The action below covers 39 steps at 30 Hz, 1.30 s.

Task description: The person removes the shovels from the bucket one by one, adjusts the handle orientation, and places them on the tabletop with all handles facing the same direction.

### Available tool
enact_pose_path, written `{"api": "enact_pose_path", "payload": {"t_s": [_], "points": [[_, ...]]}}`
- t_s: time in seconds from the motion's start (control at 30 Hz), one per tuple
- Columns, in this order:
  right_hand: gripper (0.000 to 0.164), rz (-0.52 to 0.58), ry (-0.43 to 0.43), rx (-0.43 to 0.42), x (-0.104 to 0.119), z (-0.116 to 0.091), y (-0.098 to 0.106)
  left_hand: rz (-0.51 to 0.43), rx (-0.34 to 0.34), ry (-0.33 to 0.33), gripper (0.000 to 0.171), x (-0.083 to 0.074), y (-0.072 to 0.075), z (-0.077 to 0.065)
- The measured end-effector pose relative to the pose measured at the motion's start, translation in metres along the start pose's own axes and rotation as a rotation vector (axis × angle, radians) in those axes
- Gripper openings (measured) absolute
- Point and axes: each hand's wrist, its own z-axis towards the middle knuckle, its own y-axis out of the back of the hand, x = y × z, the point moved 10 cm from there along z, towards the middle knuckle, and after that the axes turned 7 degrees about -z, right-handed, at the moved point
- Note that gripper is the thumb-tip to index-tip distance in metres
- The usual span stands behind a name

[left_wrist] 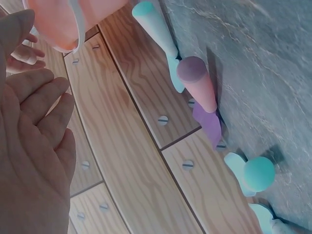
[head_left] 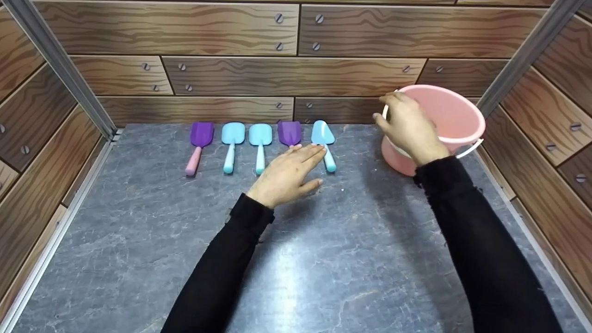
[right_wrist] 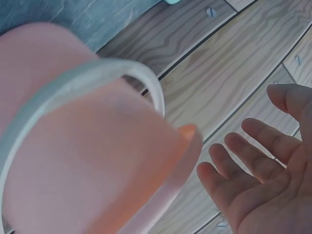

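Observation:
My left hand (head_left: 287, 176) is held palm down with extended fingers, holding nothing. In the head view it overlaps the pink handle of a purple toy shovel (head_left: 289, 132), and its fingertips appear near a light blue trowel (head_left: 322, 133). My right hand (head_left: 409, 121) hovers beside the rim of a pink bucket (head_left: 444, 108), its fingers loosely spread and apart from the bucket in the right wrist view. The bucket's white handle (right_wrist: 73, 85) hangs down along its side. Further left lie two light blue shovels (head_left: 233, 133) and a purple shovel with a pink handle (head_left: 202, 134).
The shovels lie in a row along the back of a grey marbled table (head_left: 194, 259). Wood-patterned panels (head_left: 208, 30) enclose the back and sides, with metal rails (head_left: 69, 64) at the corners. The bucket stands at the back right, close to the panels.

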Motion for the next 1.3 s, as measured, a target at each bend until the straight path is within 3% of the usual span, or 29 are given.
{"api": "enact_pose_path", "payload": {"t_s": [0.2,0.57,0.8,1.3], "points": [[0.055,0.014,-0.039,0.012,-0.023,0.003,0.01,0.016,-0.013,-0.028,0.077,-0.009,0.002,0.0],[0.064,-0.009,-0.127,0.118,-0.065,0.004,0.011,0.058,-0.024,-0.079,0.077,-0.027,0.001,0.002],[0.068,-0.034,-0.182,0.258,-0.093,0.0,0.004,0.068,-0.013,-0.118,0.078,-0.041,-0.001,0.003],[0.071,-0.057,-0.149,0.514,-0.125,-0.011,-0.013,0.145,-0.009,-0.165,0.077,-0.059,-0.005,0.003]]}}
